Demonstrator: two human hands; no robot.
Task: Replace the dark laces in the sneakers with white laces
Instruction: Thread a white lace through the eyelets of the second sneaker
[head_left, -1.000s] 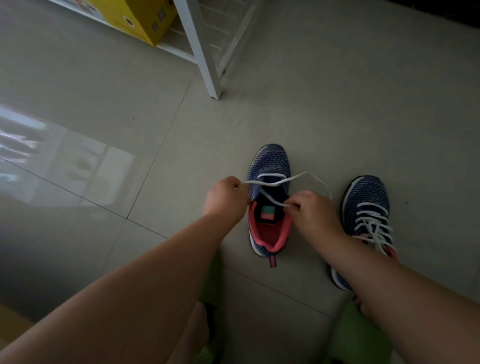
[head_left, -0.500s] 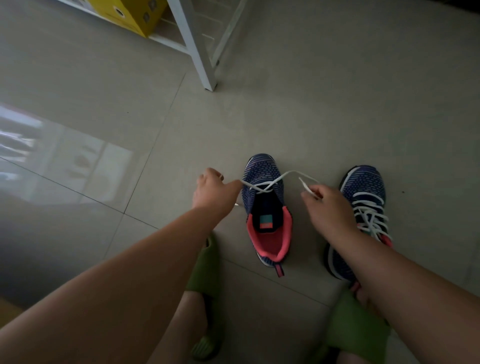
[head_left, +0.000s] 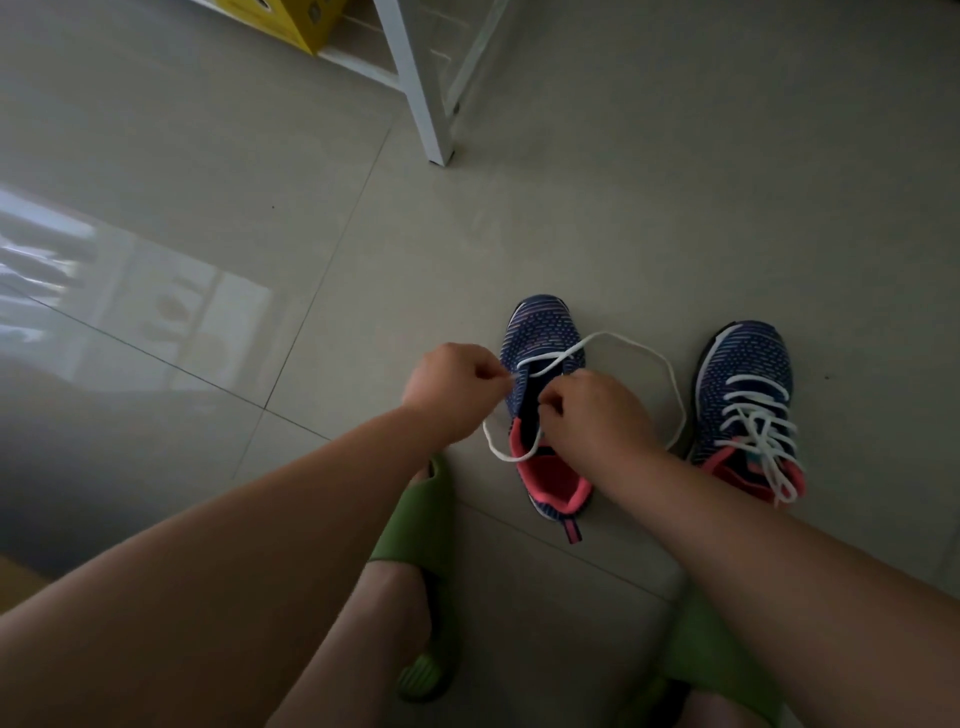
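Over left sneaker (head_left: 543, 338), right hand (head_left: 589, 415) moved in, pinching white lace (head_left: 670, 374).

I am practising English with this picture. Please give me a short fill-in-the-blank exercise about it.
1. Both sneakers stand on the ___ floor.
2. The lace in the hands is ___ in colour.
3. The fully laced sneaker is on the person's ___ side.
4. The slippers are ___.

Missing words: tiled; white; right; green

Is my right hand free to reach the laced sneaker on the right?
Probably not yet: the right hand pinches the white lace over the other shoe. The laced sneaker itself lies unobstructed beside it.
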